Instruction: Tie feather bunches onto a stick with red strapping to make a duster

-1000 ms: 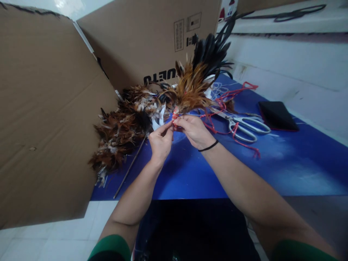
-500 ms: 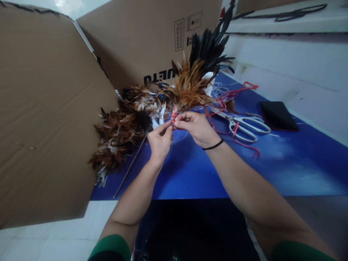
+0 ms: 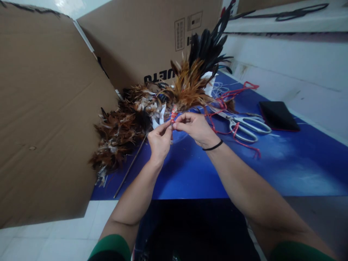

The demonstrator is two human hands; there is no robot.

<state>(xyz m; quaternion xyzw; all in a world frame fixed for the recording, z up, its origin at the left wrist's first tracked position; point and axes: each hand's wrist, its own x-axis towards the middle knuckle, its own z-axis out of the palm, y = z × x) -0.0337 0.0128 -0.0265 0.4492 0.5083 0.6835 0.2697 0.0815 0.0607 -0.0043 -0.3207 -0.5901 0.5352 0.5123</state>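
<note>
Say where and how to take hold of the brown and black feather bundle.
Pinch its narrow red-wrapped stem, probably from the person's near side: the brown and black feathers fan upward and rightward from there, so coming from above would likely crush them.

Left hand (image 3: 160,139): bare, thumb and forefinger pinched together, remaining fingers curled. Right hand (image 3: 196,127): bare, thumb and forefinger pinched, tips just beside the left's. Left forearm (image 3: 137,190) and right forearm (image 3: 248,181): bare, reaching forward, converging from either side, the right slanting more.
</note>
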